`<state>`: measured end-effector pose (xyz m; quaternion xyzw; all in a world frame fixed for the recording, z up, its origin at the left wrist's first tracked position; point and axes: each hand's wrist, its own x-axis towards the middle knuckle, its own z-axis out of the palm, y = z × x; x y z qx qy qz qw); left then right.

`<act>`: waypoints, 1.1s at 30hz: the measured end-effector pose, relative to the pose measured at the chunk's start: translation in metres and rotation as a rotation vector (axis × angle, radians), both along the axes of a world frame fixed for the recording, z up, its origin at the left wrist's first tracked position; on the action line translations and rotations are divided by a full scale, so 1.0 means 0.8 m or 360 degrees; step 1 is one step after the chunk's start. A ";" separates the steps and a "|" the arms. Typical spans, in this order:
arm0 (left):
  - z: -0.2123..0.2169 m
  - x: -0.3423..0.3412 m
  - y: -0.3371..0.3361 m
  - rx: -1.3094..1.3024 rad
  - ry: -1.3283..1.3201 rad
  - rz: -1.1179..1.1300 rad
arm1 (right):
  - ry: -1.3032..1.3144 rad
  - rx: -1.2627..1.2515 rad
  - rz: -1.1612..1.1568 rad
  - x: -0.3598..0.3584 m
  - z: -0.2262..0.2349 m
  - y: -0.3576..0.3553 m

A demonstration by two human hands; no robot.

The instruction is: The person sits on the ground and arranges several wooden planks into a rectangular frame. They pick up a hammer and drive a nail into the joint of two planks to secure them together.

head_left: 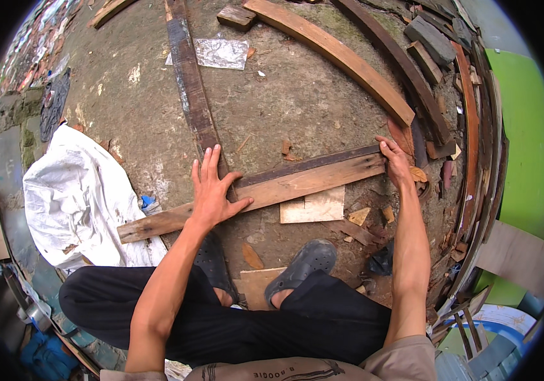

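A long wooden plank (304, 184), with a paler face and a dark upper edge, lies slantwise in front of my feet. My right hand (398, 166) grips its right end, the index finger stretched along the top. My left hand (213, 193) rests on it with fingers and thumb spread. The fingertips touch the lower end of a dark, paint-flecked plank (189, 89) that runs away from me and meets the paler one at an angle. Under the paler plank lies a light board piece (313, 206).
A white cloth sack (81, 190) lies at left, by the plank's end. Two long wooden beams (335, 54) lie at the far right, near grey blocks (431, 39) and stacked timber (469, 127). Wood scraps (359, 216) litter the ground. A green panel (526, 140) stands at right.
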<state>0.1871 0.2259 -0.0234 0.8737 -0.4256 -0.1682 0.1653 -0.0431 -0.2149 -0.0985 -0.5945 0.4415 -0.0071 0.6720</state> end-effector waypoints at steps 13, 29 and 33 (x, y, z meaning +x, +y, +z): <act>-0.012 -0.010 -0.006 -0.0060 -0.0157 0.0081 | 0.0062 0.0347 -0.0134 0.009 0.037 -0.002; 0.009 -0.007 -0.004 -0.0211 0.0041 0.0116 | 0.0130 0.0260 -0.0070 0.012 0.048 0.010; -0.027 -0.019 0.017 -0.0519 0.0125 0.0881 | 0.0071 0.0291 -0.0095 0.008 0.044 0.008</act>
